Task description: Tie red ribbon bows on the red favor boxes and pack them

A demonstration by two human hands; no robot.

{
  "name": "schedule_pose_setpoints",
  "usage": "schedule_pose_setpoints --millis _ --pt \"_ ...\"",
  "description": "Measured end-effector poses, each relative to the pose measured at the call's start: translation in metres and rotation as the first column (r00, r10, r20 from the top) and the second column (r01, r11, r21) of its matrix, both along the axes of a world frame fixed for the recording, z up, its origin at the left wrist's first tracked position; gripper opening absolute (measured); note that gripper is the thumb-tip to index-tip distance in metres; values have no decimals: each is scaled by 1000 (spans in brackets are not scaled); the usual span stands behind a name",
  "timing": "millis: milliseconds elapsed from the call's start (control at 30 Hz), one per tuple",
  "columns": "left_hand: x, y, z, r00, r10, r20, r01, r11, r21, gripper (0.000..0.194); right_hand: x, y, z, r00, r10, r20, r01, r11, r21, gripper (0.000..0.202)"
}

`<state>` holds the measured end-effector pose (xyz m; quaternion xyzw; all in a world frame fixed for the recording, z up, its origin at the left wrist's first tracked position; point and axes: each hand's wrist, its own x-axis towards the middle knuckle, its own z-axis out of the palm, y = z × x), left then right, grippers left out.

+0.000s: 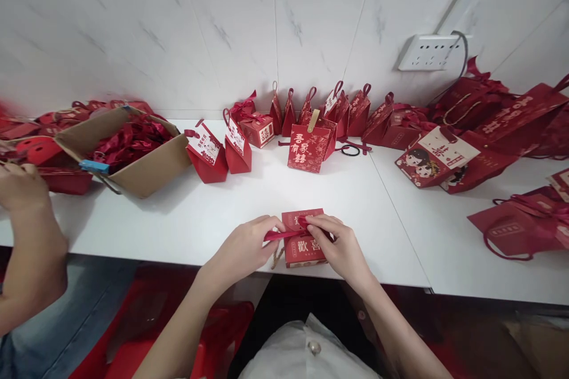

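A red gift box (304, 251) with pale printed characters lies flat at the table's front edge, between my hands. My left hand (253, 243) pinches one end of a red ribbon (284, 235) that runs across the top of the box. On the box's upper right, the fingers of my right hand (334, 238) are closed on the ribbon near its middle. A twisted gold cord (277, 256) sticks out at the box's left side, beside my left fingertips.
Left, a cardboard box (151, 169) holds red ribbons; a co-worker's arm (26, 213) rests beyond it. Red gift boxes (304, 151) line the wall, with a black ring (350, 150) nearby. More boxes (433, 157) crowd the right. A power strip (433, 52) hangs on the wall.
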<state>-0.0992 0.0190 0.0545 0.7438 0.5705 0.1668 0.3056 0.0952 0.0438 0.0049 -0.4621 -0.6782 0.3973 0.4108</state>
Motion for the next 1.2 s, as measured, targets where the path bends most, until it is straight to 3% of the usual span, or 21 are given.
schedule_pose_setpoints --millis 200,400,633,800,933,1033,1200 --pt "-1 9 12 919 -162 -360 231 961 155 25 -3 -2 -1 995 -85 -56 75 985 -156 17" --pt "7 17 33 745 -184 -641 370 913 169 24 -6 0 3 995 -80 63 83 995 -49 16" --pt "15 23 44 774 -281 -567 446 878 172 26 -8 2 2 994 -85 71 87 996 -21 18" --pt "21 25 53 734 -251 -631 439 884 159 27 -7 2 3 994 -85 72 87 996 -19 18" --pt "20 24 58 796 -324 -512 440 890 121 30 -7 1 4 995 -67 76 69 997 -21 17" --pt "15 25 55 844 -361 -396 425 901 85 22 -7 1 4 995 -64 76 65 998 -8 17" --pt "8 30 45 880 -338 -333 379 923 66 27 -7 1 4 995 -72 75 73 997 -2 17"
